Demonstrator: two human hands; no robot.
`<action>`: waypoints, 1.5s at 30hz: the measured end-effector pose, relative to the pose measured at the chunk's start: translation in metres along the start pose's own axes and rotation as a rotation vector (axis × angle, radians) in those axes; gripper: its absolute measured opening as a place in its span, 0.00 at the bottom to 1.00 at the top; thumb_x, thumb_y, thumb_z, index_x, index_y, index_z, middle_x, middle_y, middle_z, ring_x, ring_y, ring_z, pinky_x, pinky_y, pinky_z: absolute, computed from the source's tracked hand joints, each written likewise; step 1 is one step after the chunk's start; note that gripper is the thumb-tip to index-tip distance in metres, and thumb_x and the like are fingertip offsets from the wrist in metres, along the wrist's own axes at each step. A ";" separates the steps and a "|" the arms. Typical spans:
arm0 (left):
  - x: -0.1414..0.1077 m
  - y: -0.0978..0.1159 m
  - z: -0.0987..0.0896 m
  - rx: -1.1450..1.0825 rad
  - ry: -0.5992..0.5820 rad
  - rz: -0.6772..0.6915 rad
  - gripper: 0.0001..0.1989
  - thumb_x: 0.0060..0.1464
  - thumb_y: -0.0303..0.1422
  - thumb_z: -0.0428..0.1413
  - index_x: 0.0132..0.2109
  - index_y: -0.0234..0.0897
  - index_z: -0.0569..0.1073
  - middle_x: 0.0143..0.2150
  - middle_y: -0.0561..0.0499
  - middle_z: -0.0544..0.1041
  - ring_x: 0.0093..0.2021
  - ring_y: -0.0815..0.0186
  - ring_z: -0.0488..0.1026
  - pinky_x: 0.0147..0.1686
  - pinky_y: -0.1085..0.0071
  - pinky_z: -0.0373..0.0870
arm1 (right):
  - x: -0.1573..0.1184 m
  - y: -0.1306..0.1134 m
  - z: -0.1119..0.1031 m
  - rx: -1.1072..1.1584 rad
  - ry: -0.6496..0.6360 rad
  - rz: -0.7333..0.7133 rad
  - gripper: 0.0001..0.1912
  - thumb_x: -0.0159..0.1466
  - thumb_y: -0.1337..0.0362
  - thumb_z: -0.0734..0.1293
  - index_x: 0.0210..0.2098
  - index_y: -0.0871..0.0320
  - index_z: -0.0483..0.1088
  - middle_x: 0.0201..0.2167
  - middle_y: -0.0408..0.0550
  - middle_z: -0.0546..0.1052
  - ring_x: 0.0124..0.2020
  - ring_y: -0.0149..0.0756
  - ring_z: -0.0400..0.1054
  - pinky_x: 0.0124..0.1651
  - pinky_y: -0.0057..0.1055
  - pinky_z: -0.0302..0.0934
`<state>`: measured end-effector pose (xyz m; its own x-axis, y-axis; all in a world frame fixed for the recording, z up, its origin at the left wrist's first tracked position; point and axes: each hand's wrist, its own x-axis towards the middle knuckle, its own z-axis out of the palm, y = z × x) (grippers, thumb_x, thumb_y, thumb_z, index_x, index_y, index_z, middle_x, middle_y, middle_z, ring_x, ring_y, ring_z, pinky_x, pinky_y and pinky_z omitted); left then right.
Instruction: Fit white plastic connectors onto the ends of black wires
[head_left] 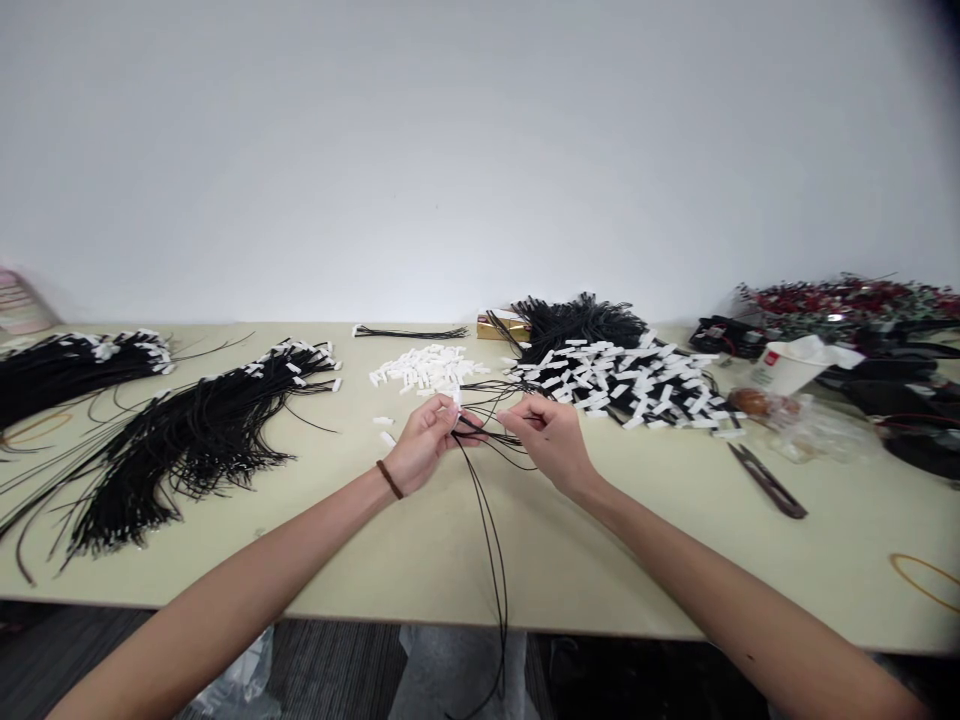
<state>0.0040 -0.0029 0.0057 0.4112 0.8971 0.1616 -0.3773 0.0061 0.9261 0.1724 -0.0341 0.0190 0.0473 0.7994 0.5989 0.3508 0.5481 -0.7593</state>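
Observation:
Near the middle of the table, my left hand [429, 440] pinches a white connector [456, 397] from which several thin black wires [480, 430] fan out to the right. My right hand [546, 440] is closed, thumb against forefinger, among those wires; which wire it pinches is too small to tell. Two or three wires hang down past the table's front edge. Just behind my hands lies a pile of loose white connectors [427, 368]. Right of that pile is a heap of black wires with white connectors [637, 385].
On the left lie two bundles of black wires [195, 430] with white ends. Thread snips [769, 482], a paper cup [791, 365], a plastic bag [817, 430] and a yellow rubber band [922, 580] are on the right. A gold box [502, 325] stands by the wall.

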 end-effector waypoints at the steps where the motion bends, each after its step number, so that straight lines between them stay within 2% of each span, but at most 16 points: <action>1: 0.000 0.000 0.000 0.001 0.001 -0.001 0.13 0.48 0.38 0.58 0.32 0.34 0.63 0.32 0.48 0.77 0.31 0.63 0.75 0.34 0.66 0.70 | 0.000 0.000 0.000 0.013 -0.008 0.028 0.13 0.55 0.61 0.65 0.18 0.59 0.65 0.15 0.39 0.64 0.17 0.24 0.52 0.20 0.25 0.46; 3: 0.000 -0.001 -0.001 0.001 -0.001 -0.002 0.13 0.48 0.39 0.57 0.31 0.34 0.63 0.32 0.49 0.77 0.31 0.63 0.75 0.33 0.67 0.70 | 0.000 0.001 0.000 -0.011 -0.026 0.011 0.12 0.55 0.61 0.65 0.18 0.59 0.65 0.16 0.40 0.66 0.18 0.25 0.54 0.21 0.25 0.48; 6: -0.001 -0.001 0.000 0.006 -0.024 -0.015 0.13 0.48 0.38 0.57 0.31 0.34 0.63 0.32 0.49 0.77 0.30 0.64 0.75 0.32 0.68 0.70 | -0.001 0.001 0.000 -0.142 -0.038 -0.137 0.11 0.58 0.62 0.63 0.21 0.59 0.67 0.18 0.41 0.68 0.23 0.28 0.58 0.27 0.27 0.52; 11: -0.003 -0.004 0.003 0.024 -0.086 -0.035 0.14 0.49 0.39 0.57 0.31 0.34 0.63 0.31 0.47 0.77 0.30 0.64 0.75 0.32 0.68 0.70 | -0.005 -0.001 0.001 -0.384 -0.029 -0.324 0.10 0.60 0.64 0.62 0.23 0.58 0.68 0.18 0.41 0.64 0.24 0.29 0.56 0.31 0.28 0.50; 21: -0.004 -0.003 0.005 0.046 -0.086 -0.024 0.14 0.48 0.40 0.57 0.31 0.34 0.63 0.30 0.48 0.77 0.30 0.64 0.75 0.32 0.68 0.71 | -0.007 -0.004 0.002 -0.381 -0.048 -0.300 0.12 0.60 0.64 0.62 0.21 0.59 0.66 0.17 0.40 0.61 0.24 0.29 0.54 0.29 0.27 0.49; 31: -0.008 -0.001 0.008 0.061 -0.093 -0.016 0.14 0.49 0.40 0.57 0.30 0.34 0.63 0.27 0.48 0.76 0.28 0.65 0.74 0.29 0.70 0.70 | -0.008 -0.005 0.004 -0.400 -0.083 -0.399 0.13 0.61 0.65 0.59 0.20 0.58 0.63 0.17 0.40 0.59 0.23 0.28 0.53 0.29 0.28 0.49; 38: -0.008 -0.001 0.008 0.064 -0.088 -0.024 0.14 0.48 0.40 0.57 0.31 0.34 0.64 0.28 0.48 0.76 0.28 0.64 0.74 0.30 0.69 0.70 | -0.008 -0.002 0.005 -0.408 -0.089 -0.390 0.13 0.62 0.65 0.59 0.22 0.58 0.65 0.17 0.41 0.61 0.23 0.28 0.54 0.29 0.28 0.51; 41: -0.005 -0.002 0.006 0.026 -0.053 -0.041 0.14 0.47 0.39 0.58 0.30 0.34 0.64 0.29 0.48 0.76 0.28 0.65 0.74 0.31 0.68 0.71 | -0.006 0.002 0.004 -0.485 -0.058 -0.440 0.08 0.62 0.67 0.59 0.30 0.57 0.69 0.24 0.44 0.68 0.29 0.31 0.59 0.33 0.29 0.55; 43: -0.003 -0.002 0.004 -0.012 -0.006 -0.035 0.13 0.46 0.38 0.59 0.30 0.34 0.65 0.28 0.50 0.75 0.28 0.66 0.73 0.31 0.69 0.71 | -0.005 0.005 0.003 -0.550 -0.058 -0.576 0.08 0.62 0.69 0.59 0.38 0.56 0.69 0.32 0.47 0.71 0.36 0.34 0.61 0.40 0.32 0.58; 45: -0.001 -0.001 0.002 -0.051 0.034 -0.020 0.13 0.46 0.37 0.60 0.30 0.34 0.65 0.27 0.51 0.75 0.28 0.68 0.73 0.31 0.71 0.70 | -0.003 0.008 0.003 -0.586 -0.101 -0.756 0.11 0.61 0.71 0.60 0.42 0.55 0.68 0.39 0.48 0.71 0.43 0.35 0.62 0.48 0.36 0.57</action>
<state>0.0060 -0.0047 0.0053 0.3908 0.9112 0.1303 -0.4109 0.0460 0.9105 0.1725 -0.0318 0.0102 -0.4536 0.3178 0.8326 0.6688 0.7389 0.0824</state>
